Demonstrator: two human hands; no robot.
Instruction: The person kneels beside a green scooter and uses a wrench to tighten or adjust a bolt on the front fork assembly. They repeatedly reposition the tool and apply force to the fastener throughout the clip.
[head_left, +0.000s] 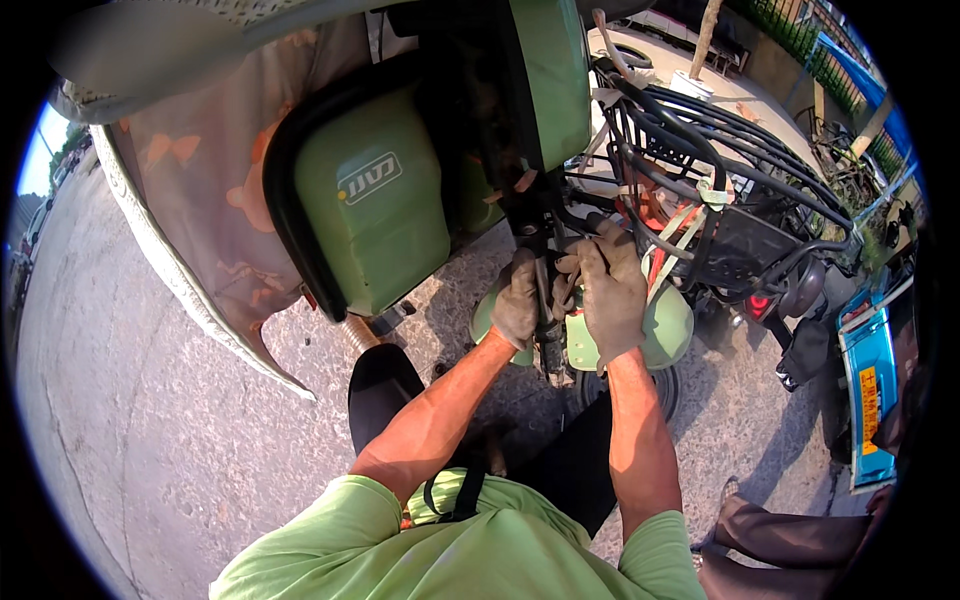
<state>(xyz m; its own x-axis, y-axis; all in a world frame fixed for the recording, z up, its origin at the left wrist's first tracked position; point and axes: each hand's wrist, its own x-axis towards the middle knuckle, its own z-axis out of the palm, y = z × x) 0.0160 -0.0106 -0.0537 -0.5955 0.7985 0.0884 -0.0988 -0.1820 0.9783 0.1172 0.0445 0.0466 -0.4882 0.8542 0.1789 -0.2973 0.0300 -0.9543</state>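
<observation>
Grey-gloved hands (pixel 613 288) at dark column (pixel 524 205)

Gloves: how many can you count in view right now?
2: one on the left hand, beside the dark stem; one on the right hand, just across the stem. Others may be hidden in the dim clutter at far right.

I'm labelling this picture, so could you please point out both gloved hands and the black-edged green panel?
Left gloved hand (pixel 516 301): head view, back of the glove.
Right gloved hand (pixel 613 288): head view, back of the glove.
Black-edged green panel (pixel 388 232): head view, its broad face.
</observation>
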